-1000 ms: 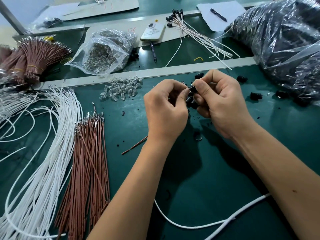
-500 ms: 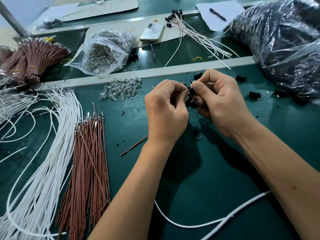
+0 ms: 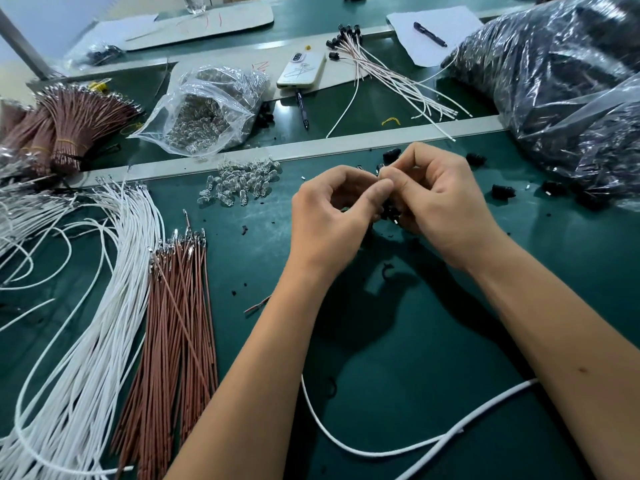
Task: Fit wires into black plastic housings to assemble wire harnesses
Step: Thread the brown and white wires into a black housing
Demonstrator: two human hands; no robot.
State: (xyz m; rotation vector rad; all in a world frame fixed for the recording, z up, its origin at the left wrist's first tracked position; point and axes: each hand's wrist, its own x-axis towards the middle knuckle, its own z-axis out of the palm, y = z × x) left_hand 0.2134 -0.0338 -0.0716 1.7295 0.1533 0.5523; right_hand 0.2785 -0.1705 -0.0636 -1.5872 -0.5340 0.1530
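Centrally, hands: left hand (image 3: 332, 220) and right hand (image 3: 440, 202) raised together above the green mat (image 3: 398, 341), fingertips meeting.
Left grip: thumb and forefinger curled and pinched at the meeting point; pinched item too small to name.
Right grip: fingers curled round small black housings (image 3: 391, 213), visible only as dark bits between palm and fingers.
Wire in work: white wire (image 3: 381, 452) looping on the mat under the right forearm; its path up to the hands hidden by the arms.
Stray wire end: short brown wire tip (image 3: 257, 304) poking out from beside the left forearm.
Left of the hands: white wire bundle (image 3: 86, 341) fanned across the mat, brown wire bundle (image 3: 176, 323) just beside it, metal terminals pointing away.
Beyond the hands: heap of clear LEDs (image 3: 242, 181) near the pale rail (image 3: 311, 150); loose black housings (image 3: 504, 191) scattered on the mat to the right.
Behind the rail: clear bag of LEDs (image 3: 207, 112), tied brown wire bunches (image 3: 69, 129), phone (image 3: 302, 71) with a pen (image 3: 302, 109) just below it, finished harnesses (image 3: 391, 74) with black ends, paper sheet (image 3: 436, 32) carrying a second pen (image 3: 429, 34).
Far right: large plastic bag of black parts (image 3: 554, 84), resting partly over the rail.
Obstruction: backs of both hands covering the joint between wire and housing; seating impossible to judge.
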